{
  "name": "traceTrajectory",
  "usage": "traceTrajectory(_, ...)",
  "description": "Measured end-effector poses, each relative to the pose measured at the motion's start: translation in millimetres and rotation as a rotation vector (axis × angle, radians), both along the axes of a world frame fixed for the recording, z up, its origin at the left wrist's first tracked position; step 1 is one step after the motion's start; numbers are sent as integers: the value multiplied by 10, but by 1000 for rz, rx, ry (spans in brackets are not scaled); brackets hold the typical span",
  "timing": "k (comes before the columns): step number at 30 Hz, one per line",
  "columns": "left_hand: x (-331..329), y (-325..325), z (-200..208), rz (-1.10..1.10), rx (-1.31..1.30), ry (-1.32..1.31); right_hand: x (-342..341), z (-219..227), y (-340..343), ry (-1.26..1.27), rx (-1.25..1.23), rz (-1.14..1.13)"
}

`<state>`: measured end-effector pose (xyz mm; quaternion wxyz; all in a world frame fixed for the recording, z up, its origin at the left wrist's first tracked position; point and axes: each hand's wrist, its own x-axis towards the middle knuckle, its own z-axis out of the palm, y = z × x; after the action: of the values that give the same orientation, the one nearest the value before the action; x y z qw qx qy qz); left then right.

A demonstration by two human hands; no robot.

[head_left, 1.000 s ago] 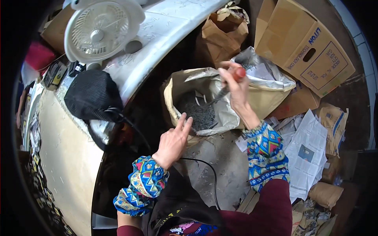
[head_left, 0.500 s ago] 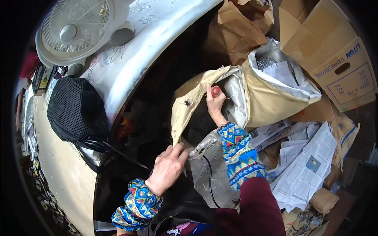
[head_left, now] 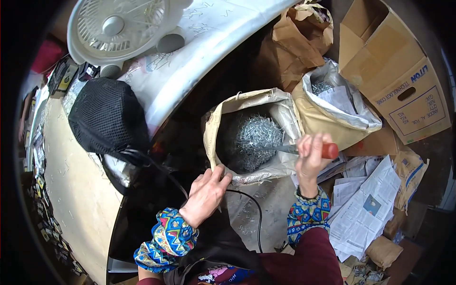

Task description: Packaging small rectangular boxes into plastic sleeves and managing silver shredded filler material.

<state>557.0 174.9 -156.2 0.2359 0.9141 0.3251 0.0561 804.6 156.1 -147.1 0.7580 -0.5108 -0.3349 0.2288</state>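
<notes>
Head view: at your left, one white fan (head_left: 114, 26) rests on the counter (head_left: 183, 61), with one black mesh object (head_left: 108, 121) by its right-hand edge. Your left grip (head_left: 206, 194) pinches the near rim of the first of two cream sacks (head_left: 212, 137), which sits open beside that edge, one heap of metal pieces (head_left: 261, 135) inside. Your right grip (head_left: 311, 159) is clenched round one red-handled tool (head_left: 329, 151), its shaft over the heap. The second sack (head_left: 313, 114) stands just beside; farther right, one carton (head_left: 403, 95).
</notes>
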Motion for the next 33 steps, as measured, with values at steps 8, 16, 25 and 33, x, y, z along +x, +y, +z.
traceTrajectory(8, -159, -176, 20, -15, -46, -32, 70, 1301, -309, -33, 152, 92)
traceTrajectory(16, -560, -594, 533, -73, -318, -325, -19, 1542, -309, -124, 245, 177)
traceTrajectory(25, -1744, -1183, 756, 273, -319, -409, -268, -681, 183, 117, -133, -110)
traceTrajectory(33, -2439, -1595, 605, 653, -501, -519, -294, -723, 162, 148, -157, -301)
